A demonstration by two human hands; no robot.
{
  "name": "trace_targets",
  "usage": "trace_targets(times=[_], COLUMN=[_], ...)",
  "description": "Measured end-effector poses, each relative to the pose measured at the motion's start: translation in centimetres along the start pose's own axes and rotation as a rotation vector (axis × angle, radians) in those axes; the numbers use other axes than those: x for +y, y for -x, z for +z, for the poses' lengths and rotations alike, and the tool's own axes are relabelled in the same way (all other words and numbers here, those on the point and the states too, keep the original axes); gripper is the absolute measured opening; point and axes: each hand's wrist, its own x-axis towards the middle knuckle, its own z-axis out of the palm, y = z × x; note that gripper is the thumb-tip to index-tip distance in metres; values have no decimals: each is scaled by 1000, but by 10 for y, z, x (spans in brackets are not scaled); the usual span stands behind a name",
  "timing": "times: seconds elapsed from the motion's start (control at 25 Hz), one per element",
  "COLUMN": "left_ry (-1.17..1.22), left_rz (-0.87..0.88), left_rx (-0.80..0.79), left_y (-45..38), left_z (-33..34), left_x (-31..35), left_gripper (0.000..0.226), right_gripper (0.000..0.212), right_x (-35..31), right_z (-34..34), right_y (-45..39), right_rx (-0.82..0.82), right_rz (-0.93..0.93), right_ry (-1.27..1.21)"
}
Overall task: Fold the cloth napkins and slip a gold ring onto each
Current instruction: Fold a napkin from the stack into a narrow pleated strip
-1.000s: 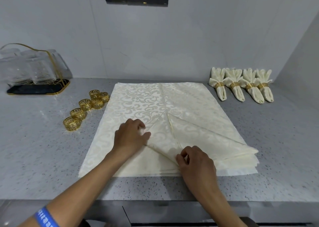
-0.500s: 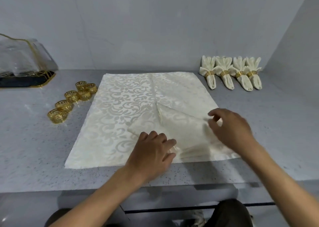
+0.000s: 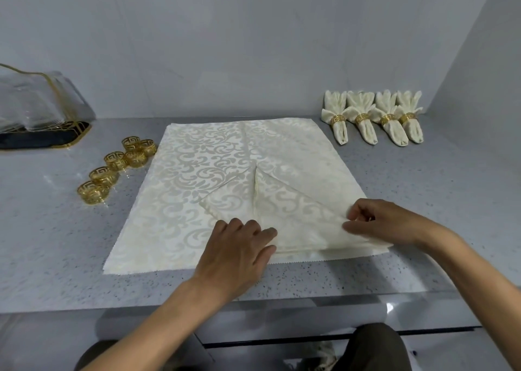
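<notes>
A stack of cream damask napkins [image 3: 197,179] lies flat in the middle of the grey counter [image 3: 50,243]. The top napkin [image 3: 293,215] is folded into a triangle, its two flaps meeting at a centre seam. My left hand [image 3: 239,246] presses flat on the fold's near left corner. My right hand [image 3: 386,221] pinches the right corner of the folded napkin. Several loose gold rings [image 3: 115,167] sit on the counter left of the stack. Several finished ringed napkins [image 3: 372,119] lie in a row at the back right.
A black tray with a gold rim [image 3: 48,139] carrying clear glassware stands at the far left against the wall. A side wall rises on the right behind the finished napkins. The counter's front edge runs just below my wrists.
My left hand slid from the left flap down to the near corner. My right hand moved from the seam's base out to the right corner and pinched it. The left flap now lies flat.
</notes>
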Motion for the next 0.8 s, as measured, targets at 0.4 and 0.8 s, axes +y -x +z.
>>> trace_targets(times=[0.4, 0.8], left_ry=[-31, 44], left_rz=[-1, -245], left_rx=[-3, 95], left_y=[6, 13], left_z=[0, 1], left_x=[-2, 10], left_gripper=[36, 34], right_gripper=[16, 24], right_x=[-10, -93], right_z=[-8, 13], right_y=[9, -80], right_rx=[-127, 91], right_rz=[38, -13], right_ry=[-175, -633])
